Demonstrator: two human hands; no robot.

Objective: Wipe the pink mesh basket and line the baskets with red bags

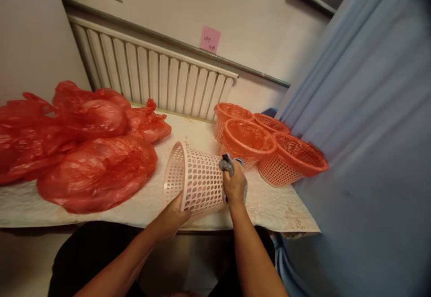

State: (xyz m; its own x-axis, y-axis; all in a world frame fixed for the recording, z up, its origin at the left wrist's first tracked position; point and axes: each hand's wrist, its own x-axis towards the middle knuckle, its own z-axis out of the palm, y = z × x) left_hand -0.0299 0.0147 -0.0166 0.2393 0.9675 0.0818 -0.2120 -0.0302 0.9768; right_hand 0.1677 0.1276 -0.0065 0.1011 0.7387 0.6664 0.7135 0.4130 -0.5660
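Observation:
A pale pink perforated wastebasket (pixel 204 182) lies tipped on its side, its mouth facing left. My left hand (pixel 171 218) grips the rim at the near lower edge, thumb outside and fingers partly hidden by the basket. At the basket's bottom end, my right hand (pixel 235 183) is closed around a grey cloth (pixel 226 165) and presses it against the base. Just behind stands an upright wastebasket lined with a red plastic bag (pixel 249 137), close to my right hand.
Several red-lined wastebaskets (pixel 281 175) stand at the right beside a blue curtain (pixel 363 121). Knotted red plastic bags (pixel 101 171) fill the left of the white-covered table (pixel 269 202). A radiator (pixel 161 74) and a pink note (pixel 210 39) are at the wall behind.

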